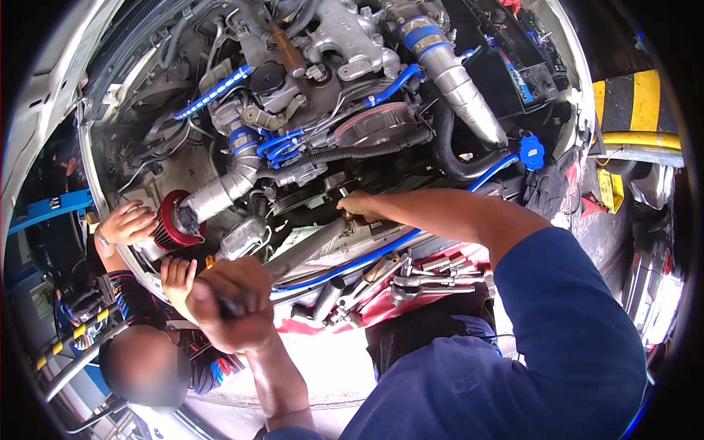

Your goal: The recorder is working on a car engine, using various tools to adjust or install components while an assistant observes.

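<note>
Gripped in my left hand (pixel 235 304) is the dark end of a long-handled wrench (pixel 308 247), a grey metal bar reaching diagonally into the front of the engine bay. At the bar's far end my right hand (pixel 363 207) is closed around its head, beside the pulley and belt area. The part under the wrench head is hidden by my fingers and the shadow. A fan-like round shroud (pixel 375 125) and black corrugated hose (pixel 367 152) lie just beyond my right hand.
At left, a co-worker's hand (pixel 130 224) touches a red cone air filter (pixel 178 220) on a silver pipe (pixel 224 192); their other hand (pixel 176 279) is near my left. Sockets and ratchets (pixel 433 281) lie on a red cloth (pixel 469 257) along the car's front edge.
</note>
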Motion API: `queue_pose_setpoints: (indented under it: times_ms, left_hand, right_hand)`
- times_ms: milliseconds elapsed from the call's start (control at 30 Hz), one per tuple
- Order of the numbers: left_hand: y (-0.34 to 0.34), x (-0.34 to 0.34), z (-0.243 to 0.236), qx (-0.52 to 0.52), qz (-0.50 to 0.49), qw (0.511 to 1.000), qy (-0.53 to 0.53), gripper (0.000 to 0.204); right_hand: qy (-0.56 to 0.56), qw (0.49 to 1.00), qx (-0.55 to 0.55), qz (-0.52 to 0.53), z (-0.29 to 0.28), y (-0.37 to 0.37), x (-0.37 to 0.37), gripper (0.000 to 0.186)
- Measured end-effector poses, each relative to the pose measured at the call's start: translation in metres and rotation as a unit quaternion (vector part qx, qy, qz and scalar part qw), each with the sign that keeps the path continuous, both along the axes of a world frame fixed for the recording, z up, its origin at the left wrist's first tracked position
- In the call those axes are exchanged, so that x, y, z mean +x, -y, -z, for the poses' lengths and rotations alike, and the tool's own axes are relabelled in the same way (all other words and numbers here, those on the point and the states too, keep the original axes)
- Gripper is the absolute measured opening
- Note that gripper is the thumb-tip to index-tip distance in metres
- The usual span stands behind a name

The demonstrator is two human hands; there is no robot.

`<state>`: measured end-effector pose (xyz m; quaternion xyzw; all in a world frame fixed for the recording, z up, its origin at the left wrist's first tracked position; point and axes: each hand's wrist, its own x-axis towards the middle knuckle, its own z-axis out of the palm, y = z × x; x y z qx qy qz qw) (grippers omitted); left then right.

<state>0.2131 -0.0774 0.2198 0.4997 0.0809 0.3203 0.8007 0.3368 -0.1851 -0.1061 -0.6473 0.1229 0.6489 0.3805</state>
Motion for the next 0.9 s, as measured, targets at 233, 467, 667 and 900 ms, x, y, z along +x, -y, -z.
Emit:
queue_pose_setpoints:
  times_ms: [233, 467, 667, 900]
  left_hand:
    - [-0.077, -0.070, 0.052, -0.044, -0.225, 0.972, -0.052, 0.046]
    - [-0.119, -0.086, 0.097, -0.025, -0.314, 0.942, -0.114, 0.041]
    - [-0.127, -0.101, 0.134, -0.148, -0.312, 0.930, -0.125, 0.017]
    - [-0.077, -0.035, 0.066, 0.003, -0.209, 0.972, -0.103, 0.030]
  right_hand:
    - [-0.026, 0.998, 0.046, 0.028, -0.016, -0.005, 0.001, 0.036]
    - [0.040, 0.995, 0.064, 0.070, -0.012, -0.006, -0.005, 0.051]
    - [0.158, 0.982, 0.039, -0.098, -0.016, -0.010, -0.003, 0.059]
    - [0.147, 0.984, 0.029, -0.099, -0.007, -0.005, 0.006, 0.046]
